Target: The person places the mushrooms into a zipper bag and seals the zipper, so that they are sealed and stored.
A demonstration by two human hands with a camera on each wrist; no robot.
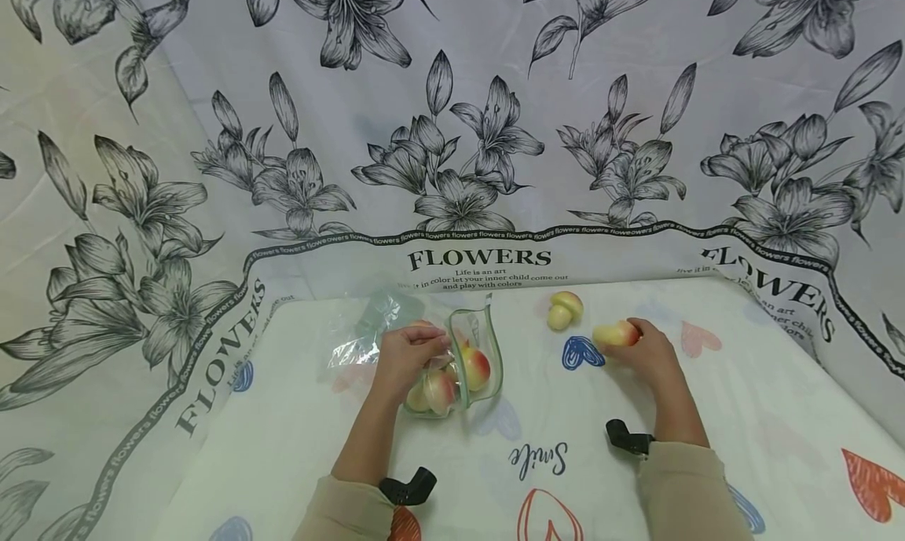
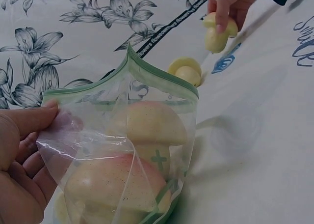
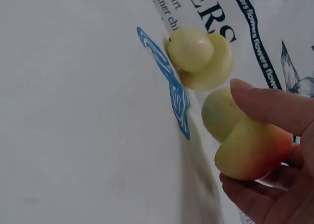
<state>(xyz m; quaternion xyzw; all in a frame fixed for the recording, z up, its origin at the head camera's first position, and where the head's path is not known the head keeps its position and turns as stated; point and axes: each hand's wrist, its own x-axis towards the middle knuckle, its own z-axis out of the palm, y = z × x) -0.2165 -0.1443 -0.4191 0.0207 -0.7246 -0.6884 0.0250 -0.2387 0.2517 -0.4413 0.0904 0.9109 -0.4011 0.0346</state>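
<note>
My left hand [image 1: 410,359] pinches the rim of a clear zip bag [image 2: 162,94] with a green-edged top, which gapes apart. Inside the bag lie several toy mushrooms [image 2: 147,123], pale yellow with reddish caps. Off to the right, my right hand [image 1: 646,352] grips another toy mushroom [image 3: 255,145] by its red-tinted cap, thumb on one side and fingers on the other. Whether that mushroom touches the cloth cannot be told. One more mushroom [image 1: 564,311] lies on the table just beyond the right hand, to its left.
Behind the bag, on the left, lies crumpled clear plastic [image 1: 353,349] with a pale green piece [image 1: 387,309]. A white cloth [image 1: 566,400] printed with hearts and lettering covers the table. A flower-printed curtain [image 1: 396,93] borders the table at the back and sides.
</note>
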